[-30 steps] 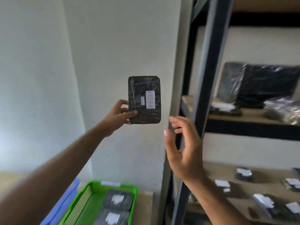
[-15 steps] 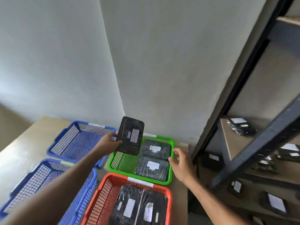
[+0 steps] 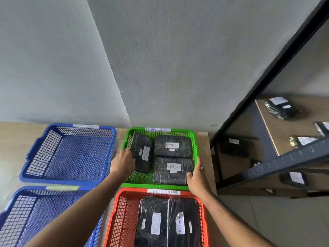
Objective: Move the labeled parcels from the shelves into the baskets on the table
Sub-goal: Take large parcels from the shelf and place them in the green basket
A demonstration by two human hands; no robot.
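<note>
Parcel [image 3: 142, 154], black-wrapped with a white label, is held by the left hand [image 3: 122, 163] inside the green basket [image 3: 195, 138], tilted against its left wall, beside two parcels marked RETURN [image 3: 172, 146]. Left grip is closed on the parcel's near left edge. Right hand [image 3: 197, 182] is laid on the basket's right rim, fingers curled over it. Red basket [image 3: 114, 216] and blue baskets [image 3: 67, 152] are set alongside on the bench [image 3: 10, 139]. Further parcels are seen on the shelves [image 3: 272, 132].
</note>
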